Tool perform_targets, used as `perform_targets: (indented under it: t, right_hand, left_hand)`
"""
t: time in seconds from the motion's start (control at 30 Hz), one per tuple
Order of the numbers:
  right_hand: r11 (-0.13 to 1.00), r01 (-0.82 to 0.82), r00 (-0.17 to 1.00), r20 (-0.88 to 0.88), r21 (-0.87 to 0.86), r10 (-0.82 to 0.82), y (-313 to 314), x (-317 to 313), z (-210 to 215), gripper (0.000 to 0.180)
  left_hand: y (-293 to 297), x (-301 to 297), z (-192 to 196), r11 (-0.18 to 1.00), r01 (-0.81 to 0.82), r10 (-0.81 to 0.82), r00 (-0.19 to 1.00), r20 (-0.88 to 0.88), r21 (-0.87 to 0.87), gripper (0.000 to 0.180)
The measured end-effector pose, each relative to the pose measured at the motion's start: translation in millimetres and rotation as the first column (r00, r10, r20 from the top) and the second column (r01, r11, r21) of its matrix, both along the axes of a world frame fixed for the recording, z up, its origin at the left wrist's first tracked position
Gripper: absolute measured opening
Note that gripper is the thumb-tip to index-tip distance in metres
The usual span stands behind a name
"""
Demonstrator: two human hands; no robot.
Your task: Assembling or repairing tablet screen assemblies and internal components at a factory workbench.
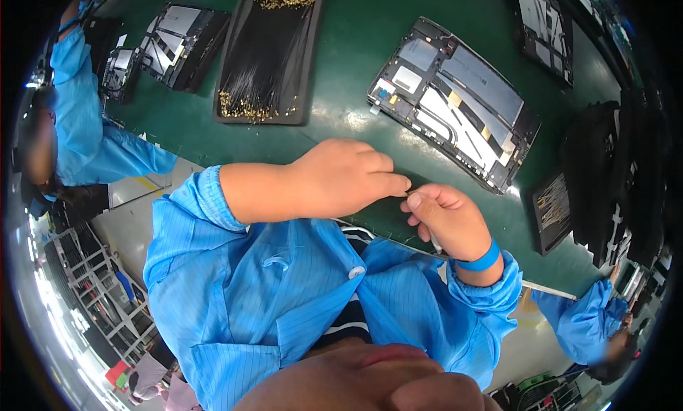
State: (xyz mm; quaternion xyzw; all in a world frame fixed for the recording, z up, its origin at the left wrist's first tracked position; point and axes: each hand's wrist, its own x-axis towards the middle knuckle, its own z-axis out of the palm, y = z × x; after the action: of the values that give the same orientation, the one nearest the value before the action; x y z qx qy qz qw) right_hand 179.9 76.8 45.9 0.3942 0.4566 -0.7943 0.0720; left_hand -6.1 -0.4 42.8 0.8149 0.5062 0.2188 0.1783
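My left hand (345, 178) reaches in from the left with its fingers pinched. Its fingertips meet those of my right hand (449, 219), which is also closed in a pinch, just above the table's near edge. A tiny yellowish bit shows between the fingertips, too small to name. Below my right palm a small whitish thing (436, 244) peeks out, mostly hidden. Beyond my hands an opened tablet-like device (455, 102) lies slanted, showing silver battery panels, black strips and small circuit parts. At the back left a black tray (306, 62) holds many thin black cables (263, 55) with gold ends.
Further opened devices (178, 45) lie at the left, and another (546, 27) at the far right. A smaller dark tray (544, 233) with thin pieces sits at the right edge of the green table (341, 70). Blue-sleeved people work at left (92, 134) and lower right (580, 322).
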Motion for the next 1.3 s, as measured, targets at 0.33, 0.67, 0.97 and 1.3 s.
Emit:
perform_targets:
  t: [0.33,0.67,0.97,1.3]
  right_hand:
    - [0.661,0.736,0.675,-0.233,0.149,-0.7,27,-17,-11,0.025]
    - [0.199,0.706,0.657,-0.524,0.679,-0.542,24,-44,-41,0.034]
    - [0.244,0.766,0.627,-0.606,0.595,-0.491,21,-44,-65,0.017]
    - [0.017,0.448,0.866,-0.429,0.894,-0.257,32,-43,-62,0.008]
  left_hand:
    - [43,3,-35,0.902,-0.313,0.303,0.95,0.08,0.296,0.015]
    - [49,-1,-47,0.939,-0.306,0.317,0.947,-0.052,0.156,0.017]
    - [47,1,-43,0.94,-0.292,0.32,0.935,-0.154,0.179,0.02]
    - [49,2,-43,0.944,-0.285,0.31,0.937,-0.159,0.164,0.02]
